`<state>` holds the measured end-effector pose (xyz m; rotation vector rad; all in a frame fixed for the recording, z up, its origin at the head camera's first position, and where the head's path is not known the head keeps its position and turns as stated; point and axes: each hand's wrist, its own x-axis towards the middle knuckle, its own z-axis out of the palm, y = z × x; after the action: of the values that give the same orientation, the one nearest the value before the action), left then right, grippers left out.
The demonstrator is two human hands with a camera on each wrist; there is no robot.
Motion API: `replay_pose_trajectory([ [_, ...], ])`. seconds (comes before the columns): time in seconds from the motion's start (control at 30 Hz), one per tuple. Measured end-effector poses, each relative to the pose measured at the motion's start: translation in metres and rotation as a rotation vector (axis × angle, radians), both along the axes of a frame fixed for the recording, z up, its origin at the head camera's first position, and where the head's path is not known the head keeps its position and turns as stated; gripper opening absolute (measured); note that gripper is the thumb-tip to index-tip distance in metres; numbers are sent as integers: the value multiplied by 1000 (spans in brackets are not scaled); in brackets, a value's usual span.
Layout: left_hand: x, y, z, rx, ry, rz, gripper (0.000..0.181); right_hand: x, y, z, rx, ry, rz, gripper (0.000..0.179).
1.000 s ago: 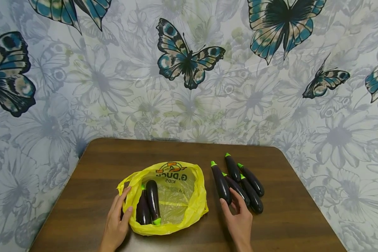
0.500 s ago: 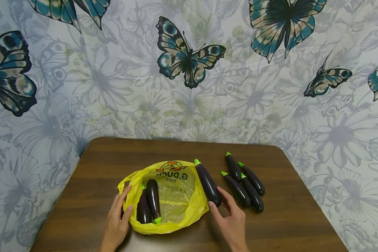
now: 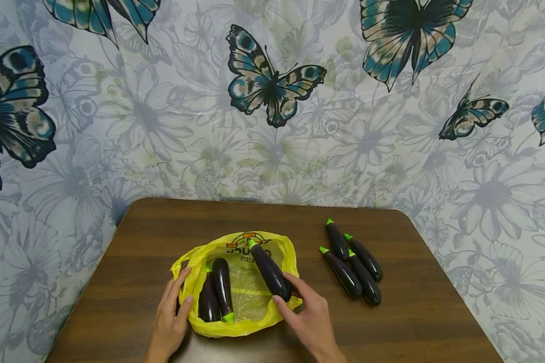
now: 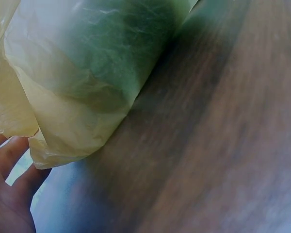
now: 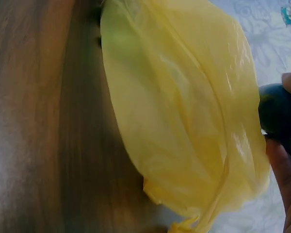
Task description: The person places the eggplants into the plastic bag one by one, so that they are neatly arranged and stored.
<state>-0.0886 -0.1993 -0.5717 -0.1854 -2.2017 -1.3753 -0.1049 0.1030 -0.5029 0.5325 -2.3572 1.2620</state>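
Note:
A yellow plastic bag stands with its mouth wide open on the table, printed letters showing on its inner back wall. Two dark eggplants with green caps lie inside at its left: a left one and a right one. My left hand holds the bag's left side between thumb and fingers; in the left wrist view its fingertips are partly behind the yellow film. With thumb and fingers, my right hand grips the rounded end of a third eggplant, tilted over the bag's mouth, green cap pointing away.
Several more eggplants lie in a loose cluster on the brown wooden table, right of the bag. Behind the table's far edge rises a wall with a butterfly and flower pattern.
My right hand has lifted one eggplant off the cluster and carried it left, past the bag's right rim, to above its mouth. My left hand has stayed at the bag's left side.

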Motion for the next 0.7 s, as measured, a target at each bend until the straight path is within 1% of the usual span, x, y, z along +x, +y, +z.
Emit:
replay_pose_trajectory([
  [0.2, -2, 0, 0, -2, 32, -11, 60, -2, -10, 1, 45, -43, 39, 50],
  [0.3, -2, 0, -1, -1, 33, -12, 61, -3, -16, 2, 107, -57, 41, 50],
  [0.43, -2, 0, -2, 0, 15, -7, 60, -7, -25, 4, 218, -59, 53, 49],
  [0.5, -2, 0, -2, -1, 1, -4, 60, -9, -30, 6, 259, -74, 68, 47],
  [0.6, -1, 0, -3, -10, -18, 4, 59, -12, -37, 7, 303, -112, 91, 47],
  [0.7, 1, 0, -4, -20, -21, 9, 60, -15, -43, 7, 335, -161, 89, 46],
])
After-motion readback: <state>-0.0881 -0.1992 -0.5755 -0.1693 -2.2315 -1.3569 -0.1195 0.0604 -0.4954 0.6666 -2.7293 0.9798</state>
